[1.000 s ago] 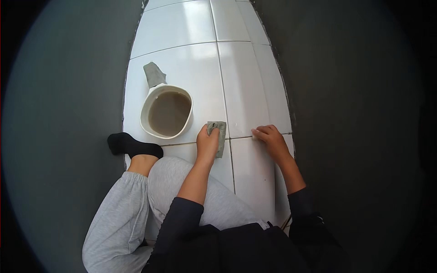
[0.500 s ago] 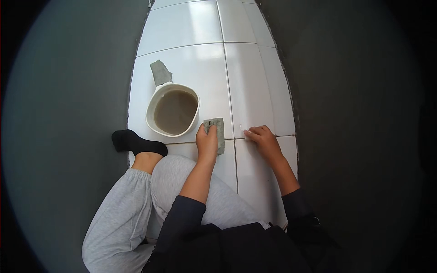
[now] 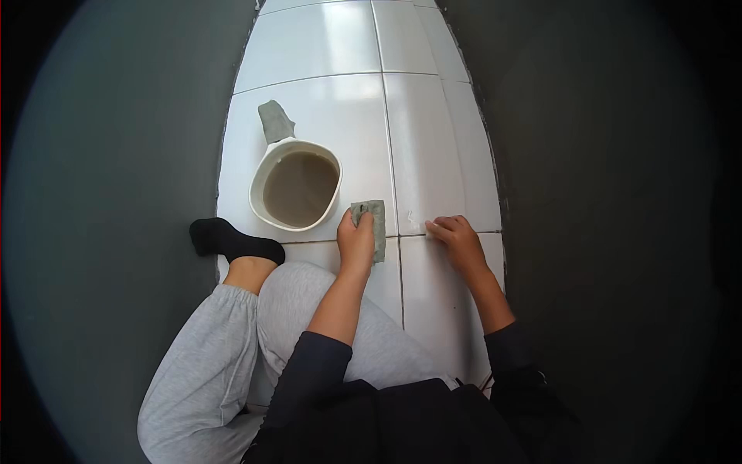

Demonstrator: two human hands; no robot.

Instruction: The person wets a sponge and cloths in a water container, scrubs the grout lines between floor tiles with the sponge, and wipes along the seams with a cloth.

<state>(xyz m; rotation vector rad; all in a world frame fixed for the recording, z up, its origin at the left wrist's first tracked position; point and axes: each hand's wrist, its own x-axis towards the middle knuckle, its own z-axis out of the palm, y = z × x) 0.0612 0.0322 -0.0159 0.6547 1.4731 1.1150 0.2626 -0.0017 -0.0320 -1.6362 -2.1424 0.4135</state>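
My left hand point(image 3: 356, 238) is closed around a folded grey-green cloth point(image 3: 379, 232), with the thumb pressed on its top edge. The cloth hangs over the white tiles beside the grout line. My right hand point(image 3: 460, 243) is closed, its fingertips together just above the tile near a cross joint. What those fingertips hold, if anything, is too small to make out. A faint whitish mark point(image 3: 410, 216) shows on the tile to the left of them. Left of both hands stands a white dipper point(image 3: 256, 185) holding murky brownish water point(image 3: 301, 189).
Another grey cloth point(image 3: 275, 121) drapes over the dipper's handle. White tiles point(image 3: 309, 46) run away from me between dark grey surfaces point(image 3: 124, 155) on either side. My bent leg in grey trousers point(image 3: 193, 363) and a black sock point(image 3: 232, 243) lies at the left.
My right hand has shifted slightly to the right along the tile, away from the whitish mark. My left hand and its cloth have moved a little to the right.
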